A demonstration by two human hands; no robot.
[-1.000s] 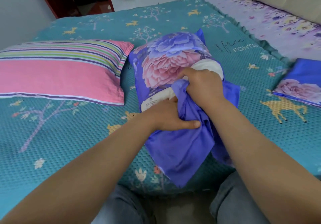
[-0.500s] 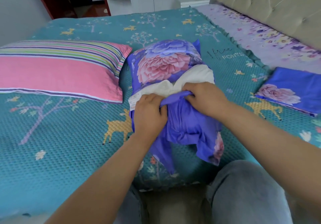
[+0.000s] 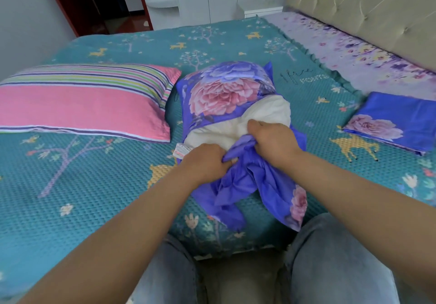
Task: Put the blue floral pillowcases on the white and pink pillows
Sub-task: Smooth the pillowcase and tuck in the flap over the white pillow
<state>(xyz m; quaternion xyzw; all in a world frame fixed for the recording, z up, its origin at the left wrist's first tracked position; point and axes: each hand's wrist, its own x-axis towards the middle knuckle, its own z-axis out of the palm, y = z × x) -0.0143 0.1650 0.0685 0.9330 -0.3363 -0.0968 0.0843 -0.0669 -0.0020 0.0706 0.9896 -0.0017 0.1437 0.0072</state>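
Note:
The white pillow (image 3: 264,117) lies in the middle of the bed, its far half inside a blue floral pillowcase (image 3: 224,91). The case's loose near end is bunched in front of the pillow. My left hand (image 3: 203,162) pinches a fold of that blue cloth at the pillow's near left corner. My right hand (image 3: 271,140) grips the bunched cloth just beside it, on top of the white pillow. A pink striped pillow (image 3: 80,105) lies bare at the left. A second blue floral pillowcase (image 3: 391,122) lies folded at the right.
A teal bedspread (image 3: 94,197) with deer and trees covers the bed. A purple floral sheet (image 3: 354,51) runs along the padded headboard (image 3: 365,6) at the right. My knees in jeans press against the bed's near edge. A dark doorway stands at the far left.
The view has risen a little. My hands have shifted on the bunched cloth: the left now pinches a fold, the right sits higher on the white pillow. More white pillow shows.

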